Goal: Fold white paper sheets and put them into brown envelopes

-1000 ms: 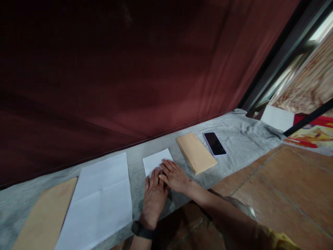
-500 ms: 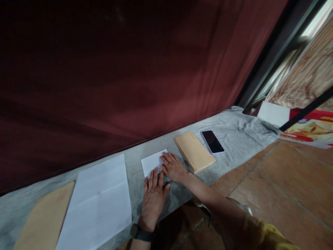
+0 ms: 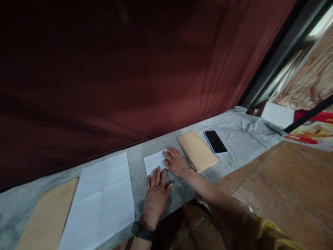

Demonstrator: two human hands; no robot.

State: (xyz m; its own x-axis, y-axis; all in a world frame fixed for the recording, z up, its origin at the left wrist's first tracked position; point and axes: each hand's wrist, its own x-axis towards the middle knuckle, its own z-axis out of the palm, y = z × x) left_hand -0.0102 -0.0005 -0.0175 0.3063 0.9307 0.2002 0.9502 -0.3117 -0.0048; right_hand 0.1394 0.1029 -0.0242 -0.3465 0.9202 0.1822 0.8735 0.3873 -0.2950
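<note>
A small folded white paper (image 3: 154, 160) lies on the grey cloth. My left hand (image 3: 156, 196), with a dark watch on its wrist, rests flat with its fingertips on the paper's near edge. At the paper's right side, my right hand (image 3: 177, 164) lies with fingers stretched out over the edge. Both hands press from above and grasp nothing. Just right of them is a stack of brown envelopes (image 3: 198, 151). To the left lies a large white sheet (image 3: 100, 201) with a crease across it.
A brown envelope (image 3: 48, 215) lies at the far left, beside the large sheet. Past the envelope stack is a phone (image 3: 215, 141). The grey cloth (image 3: 249, 130) covers a narrow ledge along a dark red curtain (image 3: 145, 86). Tiled floor (image 3: 288, 187) lies at right.
My right hand has slid slightly up along the paper's right edge. My left hand has barely moved on the paper. The whole view has shifted a little.
</note>
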